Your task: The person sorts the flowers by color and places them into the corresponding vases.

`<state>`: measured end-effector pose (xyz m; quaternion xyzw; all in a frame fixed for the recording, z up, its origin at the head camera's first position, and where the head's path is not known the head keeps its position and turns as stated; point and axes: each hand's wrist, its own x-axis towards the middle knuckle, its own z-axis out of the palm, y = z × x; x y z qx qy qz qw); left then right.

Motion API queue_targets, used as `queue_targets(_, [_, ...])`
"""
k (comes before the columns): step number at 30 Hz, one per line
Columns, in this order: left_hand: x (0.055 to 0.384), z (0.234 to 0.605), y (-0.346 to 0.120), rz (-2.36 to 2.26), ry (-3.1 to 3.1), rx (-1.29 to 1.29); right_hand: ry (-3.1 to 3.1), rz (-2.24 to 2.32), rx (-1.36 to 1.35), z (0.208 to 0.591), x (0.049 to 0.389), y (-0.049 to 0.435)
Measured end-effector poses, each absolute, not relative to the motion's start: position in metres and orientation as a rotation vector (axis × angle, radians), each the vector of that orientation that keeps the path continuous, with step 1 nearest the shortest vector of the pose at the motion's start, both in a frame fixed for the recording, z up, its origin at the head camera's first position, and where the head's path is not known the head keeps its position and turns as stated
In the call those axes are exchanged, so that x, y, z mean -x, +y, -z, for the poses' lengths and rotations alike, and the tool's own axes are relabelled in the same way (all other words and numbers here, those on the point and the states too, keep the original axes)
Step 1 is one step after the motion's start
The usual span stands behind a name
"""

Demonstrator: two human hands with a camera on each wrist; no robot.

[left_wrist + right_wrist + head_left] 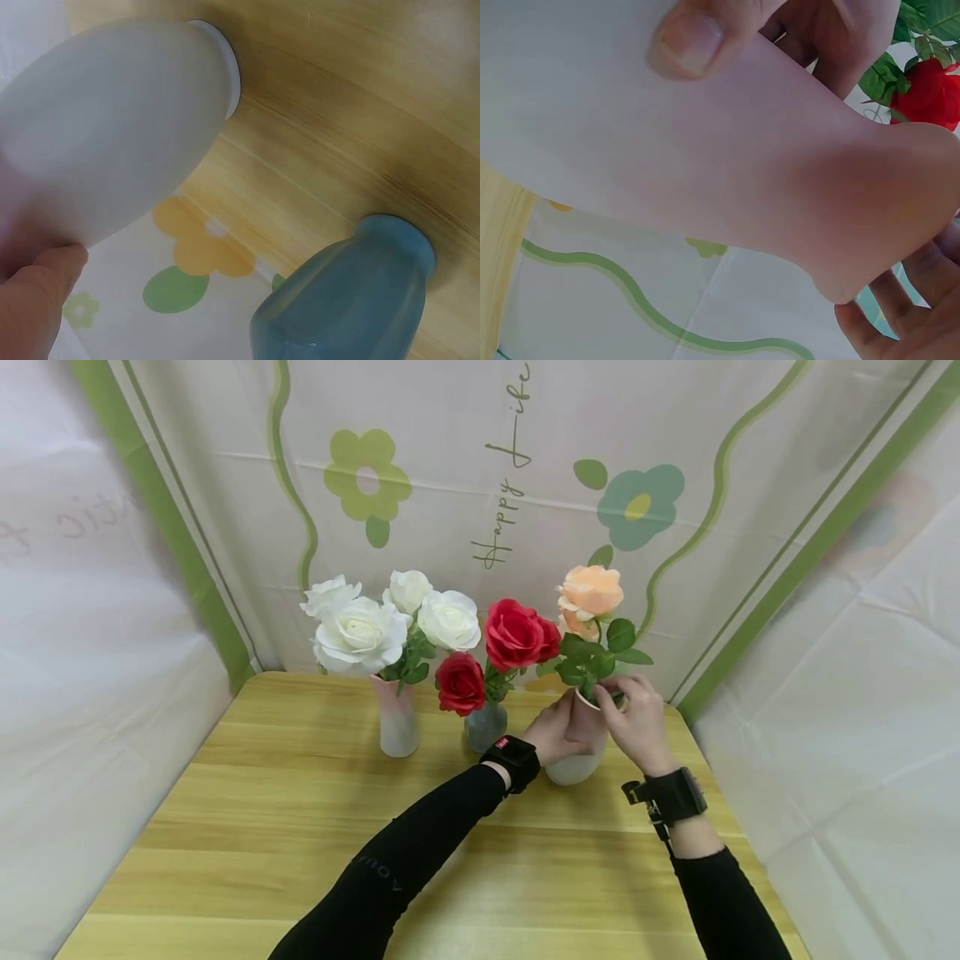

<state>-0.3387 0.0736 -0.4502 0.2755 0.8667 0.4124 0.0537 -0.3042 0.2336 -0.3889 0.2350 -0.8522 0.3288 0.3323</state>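
Observation:
At the right of the table stands a vase (573, 768), pink above and white below, holding peach roses (591, 591) with green leaves. My left hand (551, 735) grips this vase from its left side; the right wrist view shows the thumb (694, 45) lying along the wall. Up at the mouth, my right hand (637, 722) pinches the rose stems and leaves between thumb and fingers. Some of its fingertips (847, 311) touch the rim in the right wrist view. Inside the vase, the stem ends are hidden.
Just left stands a blue-green vase (345, 300) with red roses (513, 635). Farther left, another pink-and-white vase (397, 727) carries white roses (362, 635). The wooden table (262, 827) ends at a printed cloth backdrop (450, 410), with cloth on both sides.

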Motion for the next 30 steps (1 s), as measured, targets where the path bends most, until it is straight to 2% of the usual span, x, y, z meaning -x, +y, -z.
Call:
queue_targets(12, [0.338,0.451,0.073,-1.219,2.661,-0.868,-2.092,-0.882,-0.612,0.399,0.309,0.241])
queue_targets(22, [0.339,0.455,0.078,-1.223,2.706,-0.873,-1.957,-0.924,-0.564,0.416,0.297,0.250])
queue_targets(30, [0.314,0.463,0.055,-1.257,2.713,-1.120,-2.029,-0.981,-0.566,0.428,0.283,0.259])
